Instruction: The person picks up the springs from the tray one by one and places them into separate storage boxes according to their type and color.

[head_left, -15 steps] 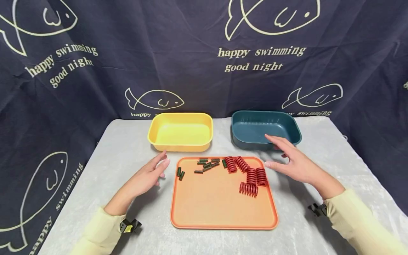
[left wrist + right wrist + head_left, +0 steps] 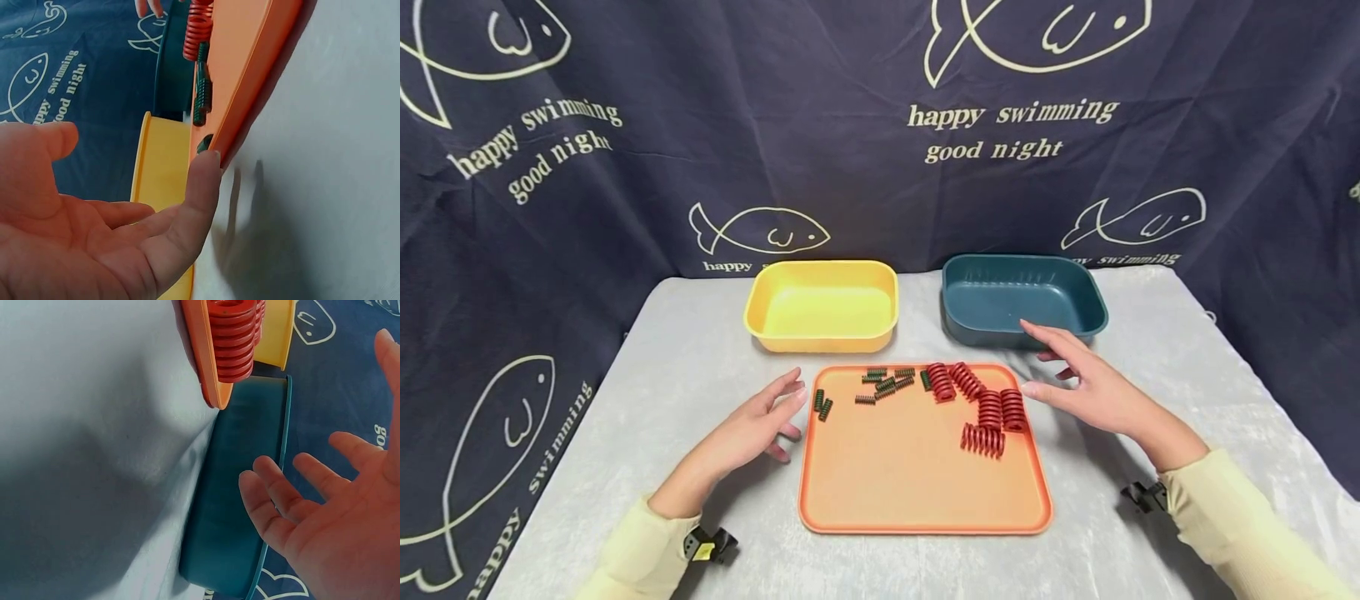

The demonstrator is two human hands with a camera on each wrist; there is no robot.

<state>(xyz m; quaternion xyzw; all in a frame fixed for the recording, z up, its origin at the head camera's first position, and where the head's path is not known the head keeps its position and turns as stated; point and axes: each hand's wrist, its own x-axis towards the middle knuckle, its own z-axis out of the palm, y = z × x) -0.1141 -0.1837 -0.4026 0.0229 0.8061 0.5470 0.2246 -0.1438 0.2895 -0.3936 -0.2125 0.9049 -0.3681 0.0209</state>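
Note:
My left hand [image 2: 748, 437] hovers at the left edge of the orange tray [image 2: 917, 492], fingers relaxed and holding nothing. Closest to it are two small dark green springs [image 2: 822, 404] on the tray. More small green springs [image 2: 886, 383] lie scattered along the tray's far side. Several thick red springs [image 2: 989, 410] sit in the far right part, some touching each other. My right hand [image 2: 1097, 392] is spread just beyond the tray's right edge, thumb near the red springs, with nothing held. The right wrist view shows its palm [image 2: 350, 531] bare.
Behind the tray stand a yellow bin [image 2: 822, 342] on the left and a dark teal bin [image 2: 985, 336] on the right. A grey cloth [image 2: 737, 575] covers the table. A dark blue fish-print curtain [image 2: 850, 100] hangs behind.
My left hand has shifted slightly right and down, closer to the tray's left edge. The right hand has barely moved, and the springs lie as before.

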